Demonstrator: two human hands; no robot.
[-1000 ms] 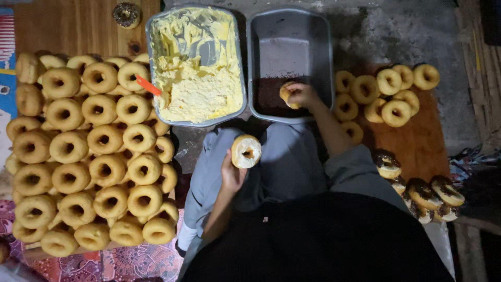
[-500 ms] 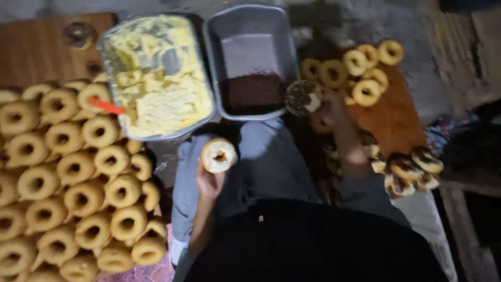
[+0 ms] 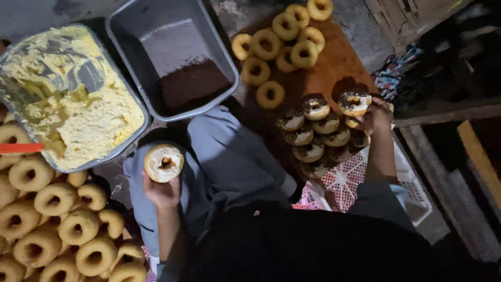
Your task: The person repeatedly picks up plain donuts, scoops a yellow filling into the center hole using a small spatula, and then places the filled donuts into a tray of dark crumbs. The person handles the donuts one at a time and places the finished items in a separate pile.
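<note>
Right hand [image 3: 377,116], right of frame centre: fingers grip sprinkle-topped doughnut [image 3: 354,102] at rim, touching edge of finished pile [image 3: 315,133]. To do well: lower flat, topping up, onto free spot, no smearing neighbours. Left hand [image 3: 162,190], lower left: fingers closed under cream-coated doughnut [image 3: 164,163], held level over lap. Grey tray of dark sprinkles [image 3: 192,86] top centre; cream tub [image 3: 73,99] upper left; plain doughnuts [image 3: 57,230] lower left. Pile crowded, little room.
</note>
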